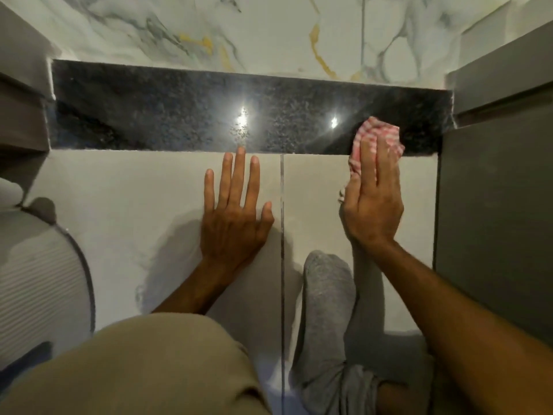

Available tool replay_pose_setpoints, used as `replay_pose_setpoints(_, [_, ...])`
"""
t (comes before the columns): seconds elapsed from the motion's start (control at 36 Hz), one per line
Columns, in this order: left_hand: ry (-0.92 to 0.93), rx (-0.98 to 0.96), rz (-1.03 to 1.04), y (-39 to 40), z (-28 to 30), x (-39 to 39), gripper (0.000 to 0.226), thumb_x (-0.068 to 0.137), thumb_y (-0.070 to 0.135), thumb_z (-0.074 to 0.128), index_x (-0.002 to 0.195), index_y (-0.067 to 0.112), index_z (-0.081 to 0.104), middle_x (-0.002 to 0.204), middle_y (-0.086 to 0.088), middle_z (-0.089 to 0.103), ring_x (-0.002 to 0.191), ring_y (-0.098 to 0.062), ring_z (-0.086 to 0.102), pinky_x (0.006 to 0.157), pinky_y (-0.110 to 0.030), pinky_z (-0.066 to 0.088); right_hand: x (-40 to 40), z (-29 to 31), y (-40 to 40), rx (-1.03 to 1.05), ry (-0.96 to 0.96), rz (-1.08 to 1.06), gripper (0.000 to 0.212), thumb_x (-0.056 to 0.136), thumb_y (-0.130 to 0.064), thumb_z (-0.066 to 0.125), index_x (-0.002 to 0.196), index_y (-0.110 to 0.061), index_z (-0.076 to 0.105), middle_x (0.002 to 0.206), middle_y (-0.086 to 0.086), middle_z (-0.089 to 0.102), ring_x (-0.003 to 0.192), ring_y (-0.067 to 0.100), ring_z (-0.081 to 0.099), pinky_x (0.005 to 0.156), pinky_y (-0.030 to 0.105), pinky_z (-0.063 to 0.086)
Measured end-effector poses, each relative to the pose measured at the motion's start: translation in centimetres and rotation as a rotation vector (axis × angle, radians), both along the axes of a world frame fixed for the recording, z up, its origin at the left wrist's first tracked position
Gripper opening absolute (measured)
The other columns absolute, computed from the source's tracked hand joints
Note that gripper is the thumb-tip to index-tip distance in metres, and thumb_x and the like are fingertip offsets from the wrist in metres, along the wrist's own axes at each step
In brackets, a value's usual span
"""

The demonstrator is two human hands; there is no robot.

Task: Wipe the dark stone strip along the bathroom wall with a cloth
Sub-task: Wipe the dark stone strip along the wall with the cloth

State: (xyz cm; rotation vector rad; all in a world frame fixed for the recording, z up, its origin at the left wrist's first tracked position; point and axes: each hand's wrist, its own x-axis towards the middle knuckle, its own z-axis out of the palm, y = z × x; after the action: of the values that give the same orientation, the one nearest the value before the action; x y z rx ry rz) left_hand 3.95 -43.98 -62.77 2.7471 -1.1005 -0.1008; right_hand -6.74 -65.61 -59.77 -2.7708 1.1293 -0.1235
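Observation:
A dark speckled stone strip [185, 115] runs left to right between the marbled wall above and the pale floor tiles below. It is glossy, with two bright light reflections. My right hand [374, 199] presses a pink and white checked cloth [378, 136] flat onto the strip's right end, fingers together on top of the cloth. My left hand [236, 211] lies flat on the pale tile just below the strip, fingers spread, holding nothing.
A grey cabinet side [493, 220] stands close on the right. A white ribbed toilet [39, 271] sits at the left, with grey panelling [21, 115] above it. My grey-socked foot [326, 295] and beige-clad knee [143, 366] are on the floor tiles [119, 190].

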Motion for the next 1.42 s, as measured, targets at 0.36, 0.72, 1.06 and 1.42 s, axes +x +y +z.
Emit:
replay_pose_setpoints(0.36, [-0.034,0.007,0.072,0.5,-0.7,-0.1,0.072,0.113,0.050,0.034,0.173,0.014,0.024,0.179,-0.025,0.021,0.167,-0.042,0.021,0.134,-0.067,0.017,14.2,-0.3,1.6,0.040,-0.046,0.279,0.062,0.112,-0.032,0.038,0.172,-0.018,0.026,0.180,0.011,0.021,0.168,0.034,0.018,0.138,0.047,0.023])
replay_pose_setpoints(0.72, [-0.045,0.102,0.118,6.2,-0.3,0.8,0.070,0.111,0.053,0.028,0.174,0.023,0.023,0.180,-0.021,0.021,0.167,-0.040,0.023,0.131,-0.073,0.021,6.6,0.4,1.6,-0.028,0.067,-0.331,0.068,0.111,-0.042,0.020,0.174,-0.015,0.014,0.181,0.014,0.012,0.169,0.035,0.012,0.140,0.045,0.009])
replay_pose_setpoints(1.06, [-0.021,0.137,0.201,10.1,0.0,1.5,0.071,0.111,0.053,0.032,0.173,0.020,0.028,0.179,-0.018,0.025,0.165,-0.040,0.027,0.130,-0.072,0.023,12.2,0.3,13.8,0.160,0.022,0.643,0.066,0.111,-0.039,0.041,0.173,-0.023,0.023,0.181,0.005,0.016,0.170,0.026,0.010,0.141,0.045,0.008])
replay_pose_setpoints(1.42, [0.065,0.056,0.363,11.2,0.2,1.4,0.069,0.113,0.052,0.022,0.175,0.019,0.021,0.183,-0.015,0.012,0.170,-0.035,0.012,0.136,-0.067,0.010,20.7,0.0,14.0,0.116,0.003,0.159,0.070,0.110,-0.041,0.032,0.174,-0.019,0.013,0.182,0.009,0.009,0.170,0.030,0.008,0.141,0.044,0.009])
